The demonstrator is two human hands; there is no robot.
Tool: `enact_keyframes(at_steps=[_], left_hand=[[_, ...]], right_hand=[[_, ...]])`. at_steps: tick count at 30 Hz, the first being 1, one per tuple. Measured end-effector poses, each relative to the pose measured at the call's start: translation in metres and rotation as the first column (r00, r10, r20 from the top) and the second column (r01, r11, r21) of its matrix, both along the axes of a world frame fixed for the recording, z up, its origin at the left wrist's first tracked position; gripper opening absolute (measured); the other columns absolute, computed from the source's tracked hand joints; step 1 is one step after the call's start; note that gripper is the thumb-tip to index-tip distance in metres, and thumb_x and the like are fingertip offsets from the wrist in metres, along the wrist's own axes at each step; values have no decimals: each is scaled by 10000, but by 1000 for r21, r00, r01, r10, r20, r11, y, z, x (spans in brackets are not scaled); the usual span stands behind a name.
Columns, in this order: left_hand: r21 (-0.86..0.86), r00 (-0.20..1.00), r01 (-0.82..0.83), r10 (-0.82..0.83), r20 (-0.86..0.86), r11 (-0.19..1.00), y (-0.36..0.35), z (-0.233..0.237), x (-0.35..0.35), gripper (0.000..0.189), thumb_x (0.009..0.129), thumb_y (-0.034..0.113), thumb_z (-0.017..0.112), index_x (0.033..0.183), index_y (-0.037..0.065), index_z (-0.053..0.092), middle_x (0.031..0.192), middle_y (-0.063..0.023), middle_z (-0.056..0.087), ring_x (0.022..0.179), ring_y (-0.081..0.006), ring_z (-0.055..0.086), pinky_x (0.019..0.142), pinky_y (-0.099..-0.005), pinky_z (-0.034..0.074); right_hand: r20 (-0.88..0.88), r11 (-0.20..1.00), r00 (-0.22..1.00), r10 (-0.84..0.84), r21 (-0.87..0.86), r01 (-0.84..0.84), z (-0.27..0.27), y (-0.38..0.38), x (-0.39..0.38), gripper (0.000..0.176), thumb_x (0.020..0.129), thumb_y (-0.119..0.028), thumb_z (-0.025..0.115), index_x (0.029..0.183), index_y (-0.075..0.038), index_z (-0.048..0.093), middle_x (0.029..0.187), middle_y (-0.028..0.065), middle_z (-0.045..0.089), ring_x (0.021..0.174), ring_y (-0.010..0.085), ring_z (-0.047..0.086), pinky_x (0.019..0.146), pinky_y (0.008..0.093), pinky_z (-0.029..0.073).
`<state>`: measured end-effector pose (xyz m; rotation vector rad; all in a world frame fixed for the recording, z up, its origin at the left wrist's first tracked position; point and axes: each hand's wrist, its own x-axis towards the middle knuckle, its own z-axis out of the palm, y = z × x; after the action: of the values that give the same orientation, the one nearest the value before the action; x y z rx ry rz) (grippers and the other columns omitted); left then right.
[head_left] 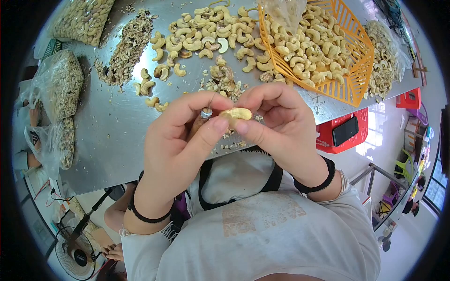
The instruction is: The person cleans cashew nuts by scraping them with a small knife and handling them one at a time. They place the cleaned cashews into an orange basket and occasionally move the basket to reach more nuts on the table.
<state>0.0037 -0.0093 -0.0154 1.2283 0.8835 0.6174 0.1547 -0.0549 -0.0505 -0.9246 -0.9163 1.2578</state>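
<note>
Between the thumbs and fingertips of both hands is a single pale cashew nut (242, 112), just above the near edge of the metal table. My left hand (176, 133) also has a small tool (205, 114) with a wooden handle and metal collar tucked in its curled fingers; a thin blade or pick seems to rise from it. From the other side, my right hand (283, 124) pinches the nut with thumb and fingers. Beyond the hands lie broken cashew bits and skins (226, 82), with a loose spread of cashews (194, 40) farther back.
An orange plastic basket (361, 86) heaped with cashews stands at the right. Left are a pile of skins (133, 44) and bags of nuts (84, 21) and fragments (63, 86). A phone (345, 131) lies on a red stool (328, 143). Another person's hand (114, 253) shows lower left, near a fan (77, 255).
</note>
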Motion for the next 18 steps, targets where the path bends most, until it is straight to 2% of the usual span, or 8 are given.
enact_keyframes(at_steps=[5, 6, 10, 12, 13, 15, 16, 18], left_hand=[[167, 996, -16, 2, 85, 986, 0, -8, 4, 210, 769, -4, 525, 974, -13, 480, 894, -39, 504, 741, -49, 465, 639, -165, 389], [221, 996, -38, 18, 92, 975, 0, -9, 4, 219, 760, -9, 532, 972, -9, 479, 886, -37, 498, 747, -46, 462, 634, -163, 389], [240, 998, -10, -4, 56, 971, 0, -6, 2, 231, 747, -11, 544, 967, -3, 477, 864, -34, 492, 747, -48, 466, 629, -164, 390], [108, 1000, 0, -4, 30, 994, -1, -5, 0, 278, 715, -17, 572, 971, 9, 466, 891, -36, 496, 790, -77, 460, 672, -186, 368], [109, 1000, 0, -4, 30, 994, -1, -5, 0, 278, 715, -17, 572, 971, 9, 466, 891, -36, 496, 790, -77, 460, 672, -186, 368], [222, 999, 44, -45, 0, 974, 0, -7, 0, 239, 761, 41, 538, 982, 7, 453, 869, -45, 495, 687, -61, 449, 600, -165, 360], [222, 999, 44, -45, 0, 974, 0, -7, 1, 239, 761, 41, 538, 982, 7, 453, 869, -45, 495, 687, -61, 449, 600, -165, 360], [222, 993, 2, -28, 115, 975, -1, -9, 2, 243, 813, 110, 471, 1028, 8, 424, 828, -64, 505, 569, -41, 398, 511, -145, 323]], right_hand=[[-30, 999, 1000, -7, -40, 6, 4, 0, 1, 211, 706, 8, 601, 881, -22, 486, 816, 20, 517, 711, 79, 481, 678, 218, 400], [-80, 995, 997, 15, -94, -23, 7, 0, 2, 202, 722, -14, 597, 892, -19, 487, 829, 21, 519, 723, 78, 484, 675, 213, 401], [-230, 972, 970, 82, -196, -129, 9, -1, 4, 188, 772, -93, 573, 919, -10, 490, 851, 20, 532, 745, 64, 492, 640, 186, 402], [-242, 961, 964, 107, -222, -162, 7, -2, 5, 191, 782, -113, 566, 923, -9, 490, 846, 17, 537, 742, 57, 493, 620, 176, 399], [-254, 949, 958, 131, -249, -196, 7, -2, 6, 198, 791, -134, 558, 926, -7, 490, 841, 15, 543, 739, 49, 494, 601, 166, 396], [-233, 956, 966, 116, -239, -173, 6, -2, 5, 199, 789, -132, 560, 928, -7, 490, 827, 12, 545, 728, 44, 493, 589, 160, 392], [-212, 962, 972, 101, -229, -149, 6, -2, 5, 201, 787, -131, 563, 929, -8, 491, 813, 8, 547, 716, 38, 492, 577, 154, 388], [-197, 969, 976, 90, -209, -132, 5, -1, 7, 201, 785, -126, 565, 930, -8, 492, 813, 9, 546, 720, 39, 492, 583, 156, 388]])
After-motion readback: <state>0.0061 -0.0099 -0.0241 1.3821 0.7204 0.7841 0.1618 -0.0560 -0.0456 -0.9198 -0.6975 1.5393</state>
